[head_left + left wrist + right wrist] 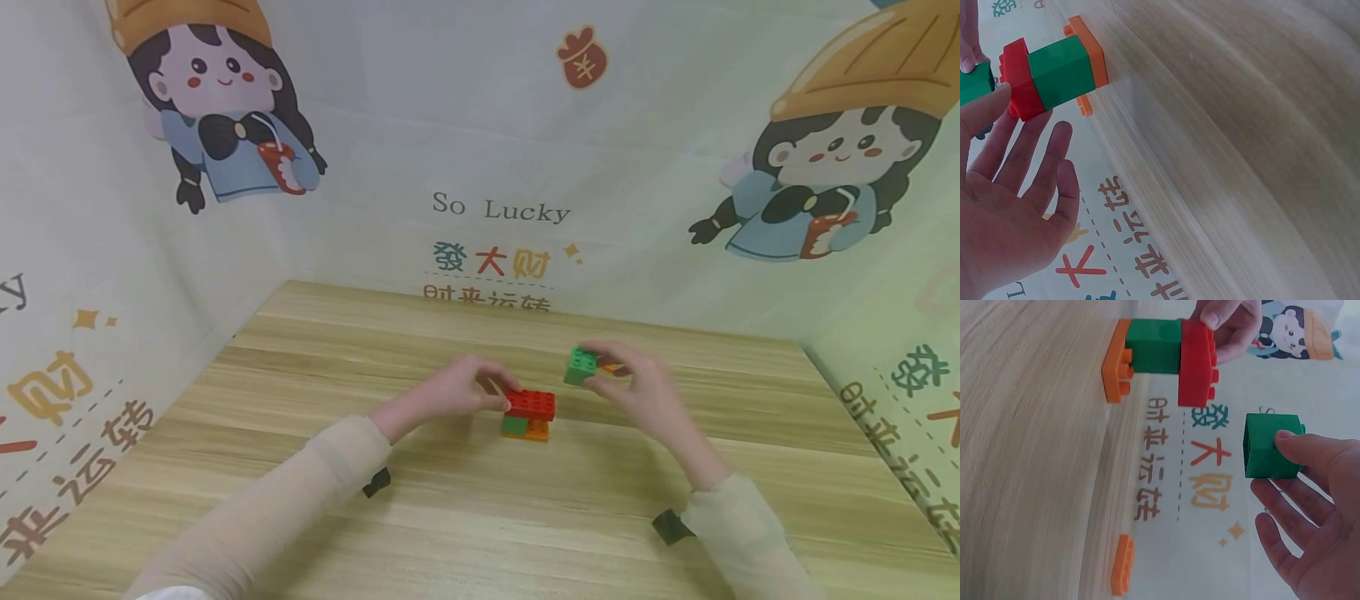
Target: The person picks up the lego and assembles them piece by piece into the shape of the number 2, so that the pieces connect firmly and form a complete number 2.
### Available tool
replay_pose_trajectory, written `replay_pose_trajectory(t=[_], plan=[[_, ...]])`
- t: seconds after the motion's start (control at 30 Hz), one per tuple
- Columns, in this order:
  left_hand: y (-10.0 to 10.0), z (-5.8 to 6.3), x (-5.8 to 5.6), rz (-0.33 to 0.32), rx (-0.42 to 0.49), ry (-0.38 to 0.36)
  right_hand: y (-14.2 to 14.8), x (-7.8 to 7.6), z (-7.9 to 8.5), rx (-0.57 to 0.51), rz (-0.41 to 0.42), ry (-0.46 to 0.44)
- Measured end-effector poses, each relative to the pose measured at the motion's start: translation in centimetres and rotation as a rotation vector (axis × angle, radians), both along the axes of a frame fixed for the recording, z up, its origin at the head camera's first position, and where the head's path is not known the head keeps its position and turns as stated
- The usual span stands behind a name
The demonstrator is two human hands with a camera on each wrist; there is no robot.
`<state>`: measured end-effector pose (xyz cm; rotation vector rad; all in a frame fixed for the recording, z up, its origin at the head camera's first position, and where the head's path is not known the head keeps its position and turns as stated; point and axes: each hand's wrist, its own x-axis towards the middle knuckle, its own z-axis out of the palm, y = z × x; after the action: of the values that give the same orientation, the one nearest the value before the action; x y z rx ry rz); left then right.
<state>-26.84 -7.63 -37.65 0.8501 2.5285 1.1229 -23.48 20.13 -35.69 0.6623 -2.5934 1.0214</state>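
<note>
Head view showed a small stack on the pale wood-grain table (pixel 450 517): a flat orange plastic base brick (pixel 538 433), a green plastic block (pixel 1063 72) on one end of it, and a long red studded plastic brick (pixel 532 406) across the top, overhanging bare orange studs. The left hand (pixel 459 387) pinched the red brick's end, while the right hand (pixel 641 387) gripped a second green plastic block (pixel 1263 453), studs up, above and to the right of the stack, apart from it. Stacking looked to be midway, with the red brick being steadied; the next move seemed to call for lining the held block's hollow underside up with studs before pressing. Whether the red brick sat fully home was hard to tell. A spare orange plastic piece (pixel 1122 565) lay beyond the right hand.
</note>
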Motion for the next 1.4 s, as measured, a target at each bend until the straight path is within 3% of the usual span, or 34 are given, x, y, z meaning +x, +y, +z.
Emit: replay_pose_trajectory(t=[0.37,0.67,1.4], plan=[[0.0,-0.1,-0.1,-0.007,0.01,-0.003,-1.5,0.6,0.0,0.001,0.062,0.014],[0.0,-0.1,-0.1,-0.006,0.007,-0.009,-2.1,0.1,-0.6,-0.002,0.101,-0.003],[-0.2,-0.1,-0.2,-0.034,0.002,0.011,-2.8,0.2,-1.3,0.047,0.124,-0.062]])
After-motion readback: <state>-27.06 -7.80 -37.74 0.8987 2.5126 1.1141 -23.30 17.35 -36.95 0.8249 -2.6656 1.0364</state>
